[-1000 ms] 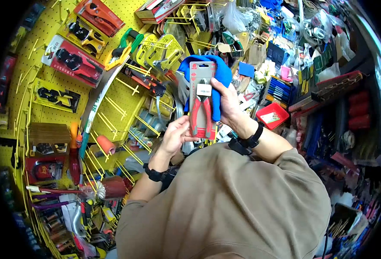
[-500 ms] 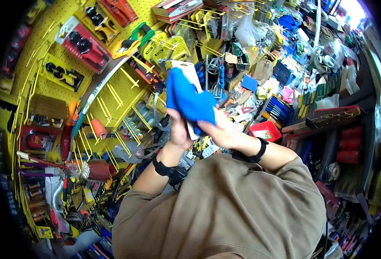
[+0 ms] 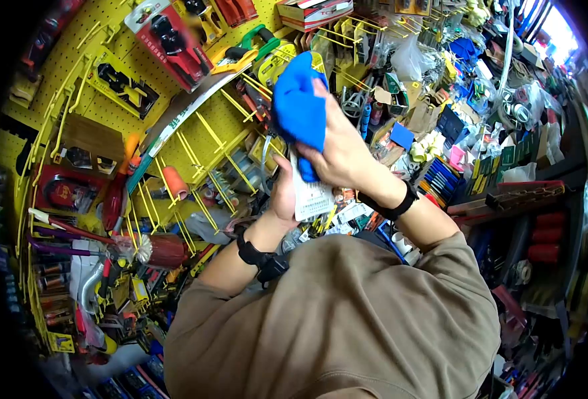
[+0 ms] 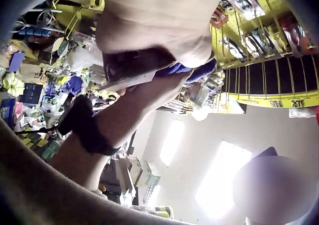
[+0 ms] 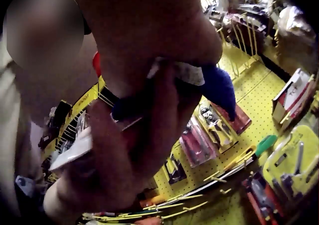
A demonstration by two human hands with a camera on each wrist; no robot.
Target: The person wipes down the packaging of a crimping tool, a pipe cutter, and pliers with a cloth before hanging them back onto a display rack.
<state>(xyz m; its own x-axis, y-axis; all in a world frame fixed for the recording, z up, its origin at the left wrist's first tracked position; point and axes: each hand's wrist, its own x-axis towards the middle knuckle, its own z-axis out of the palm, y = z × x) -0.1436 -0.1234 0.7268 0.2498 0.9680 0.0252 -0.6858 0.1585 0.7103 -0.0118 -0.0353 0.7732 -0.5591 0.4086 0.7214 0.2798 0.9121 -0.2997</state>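
A carded pack of pliers [image 3: 312, 198] is held up in front of the chest, its pale printed back toward the head camera. The pliers themselves are hidden behind card and cloth. My left hand [image 3: 282, 198] grips the pack from the left and below, its thumb along the edge; the left wrist view shows the pack [image 4: 132, 68] under the palm. Over the pack's upper part, my right hand [image 3: 344, 143] holds a bunched blue cloth [image 3: 299, 96] against the card. In the right wrist view, a corner of the cloth [image 5: 219, 90] sticks out past the hand.
To the left stands a yellow pegboard [image 3: 194, 143] with long hooks and carded tools, including a red pack [image 3: 174, 43]. A white-edged shelf strip [image 3: 181, 116] curves along it. Heaped goods and a blue card [image 3: 401, 136] lie ahead right; a dark rack [image 3: 507, 206] stands right.
The pack has been turned from its pliers side to its printed back. The right hand, earlier at the pack's edge with the cloth behind, now has the cloth over the card and has moved up it.
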